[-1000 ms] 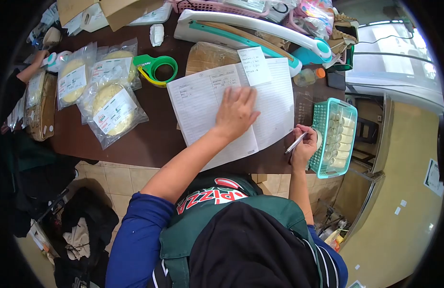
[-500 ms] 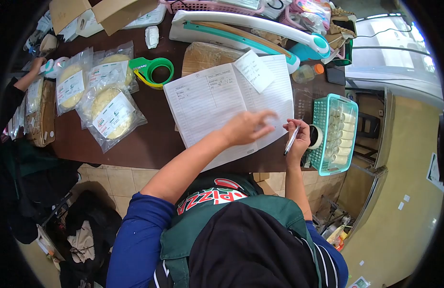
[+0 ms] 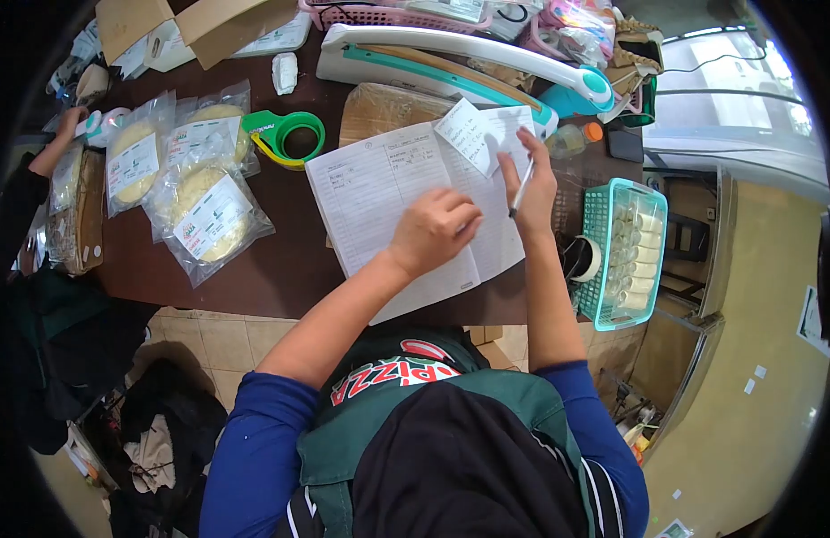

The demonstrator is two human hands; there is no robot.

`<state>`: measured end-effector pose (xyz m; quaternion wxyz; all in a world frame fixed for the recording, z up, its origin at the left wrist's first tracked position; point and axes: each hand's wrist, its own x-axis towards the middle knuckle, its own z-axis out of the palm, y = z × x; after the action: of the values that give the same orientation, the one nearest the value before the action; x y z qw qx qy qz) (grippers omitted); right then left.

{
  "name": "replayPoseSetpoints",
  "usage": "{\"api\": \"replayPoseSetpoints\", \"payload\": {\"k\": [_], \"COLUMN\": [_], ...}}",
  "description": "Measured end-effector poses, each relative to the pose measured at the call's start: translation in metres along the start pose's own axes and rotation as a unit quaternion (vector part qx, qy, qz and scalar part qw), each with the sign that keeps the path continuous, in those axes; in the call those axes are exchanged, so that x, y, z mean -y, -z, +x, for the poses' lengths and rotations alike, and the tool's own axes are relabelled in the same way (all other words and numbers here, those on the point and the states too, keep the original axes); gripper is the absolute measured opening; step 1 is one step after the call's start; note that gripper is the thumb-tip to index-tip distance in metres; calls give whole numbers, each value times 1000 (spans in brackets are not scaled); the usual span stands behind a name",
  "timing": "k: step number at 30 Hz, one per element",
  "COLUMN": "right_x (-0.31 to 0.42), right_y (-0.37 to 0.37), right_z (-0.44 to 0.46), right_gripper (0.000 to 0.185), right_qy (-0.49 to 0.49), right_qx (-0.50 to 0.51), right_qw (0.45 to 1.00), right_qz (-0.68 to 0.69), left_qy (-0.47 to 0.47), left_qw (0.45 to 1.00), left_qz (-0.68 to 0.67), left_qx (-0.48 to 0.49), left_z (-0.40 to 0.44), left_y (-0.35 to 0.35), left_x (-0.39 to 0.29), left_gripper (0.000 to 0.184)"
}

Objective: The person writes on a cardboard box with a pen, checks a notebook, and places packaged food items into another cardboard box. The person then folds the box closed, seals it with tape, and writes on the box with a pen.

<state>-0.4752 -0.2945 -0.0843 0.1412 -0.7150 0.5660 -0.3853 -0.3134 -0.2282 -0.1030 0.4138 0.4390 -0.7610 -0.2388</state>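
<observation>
Right hand (image 3: pixel 540 199) grips a pen (image 3: pixel 522 187) at one o'clock; left hand (image 3: pixel 428 231) curls over the notebook (image 3: pixel 357 211), contents unclear; upper lines carry writing, lower ones look blank.

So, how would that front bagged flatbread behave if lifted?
The bagged flatbread probably bends a little, being broad and flat; that shape also shouldn't roll. Its clear plastic looks loose and shiny, so it may feel slippery.

Below your dark brown tabletop (image 3: pixel 280 269) lies a beige tiled floor (image 3: pixel 186 336); bright daylight enters your white-curtained window (image 3: pixel 733 94).
</observation>
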Motion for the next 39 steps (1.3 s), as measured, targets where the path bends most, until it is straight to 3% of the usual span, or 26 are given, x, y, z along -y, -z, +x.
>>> {"api": "replayPoseSetpoints", "payload": {"k": [2,3,5,8,10,12,13,14,16,18,20,26,39], "right_x": [7,13,25,35,46,56,51,49,46,51,52,40,48], "right_y": [-9,-15,-21,-37,-54,-66,-75,-79,-84,-80,-80,-98,-93], "right_z": [12,15,7,-18,-35,-47,-52,-54,-57,-55,-54,-55,-52], "right_gripper": [23,25,29,44,38,25,10,10,9,15,15,18,17], "right_qy": [2,3,-31,-102,-190,-225,-217,-219,-113,-124,-203,-96,-130], "right_qx": [-21,-45,-34,-5,22,37,30,34,25,40,70,21,23], "right_qw": [1000,993,980,944,872,851,852,851,924,924,923,949,947], "right_qz": [-5,112,194,312,450,474,476,476,363,359,320,301,293], "left_qy": [-21,14,83,98,102,101,105,101,102,97,98,101,106], "left_qw": [997,993,982,971,968,967,966,966,966,964,964,965,964], "left_qz": [51,106,167,216,228,234,234,236,237,246,246,243,243], "left_qx": [-60,-46,1,1,8,2,1,1,2,-8,-9,-5,-7], "left_z": [-5,-12,-29,-49,-57,-58,-58,-59,-60,-60,-60,-60,-62], "left_y": [15,25,44,53,50,47,46,46,45,44,44,44,41], "left_x": [10,13,18,23,27,29,30,31,31,32,33,33,34], "left_gripper": [13,19,35,39,42,42,42,42,42,41,42,46,48]}}
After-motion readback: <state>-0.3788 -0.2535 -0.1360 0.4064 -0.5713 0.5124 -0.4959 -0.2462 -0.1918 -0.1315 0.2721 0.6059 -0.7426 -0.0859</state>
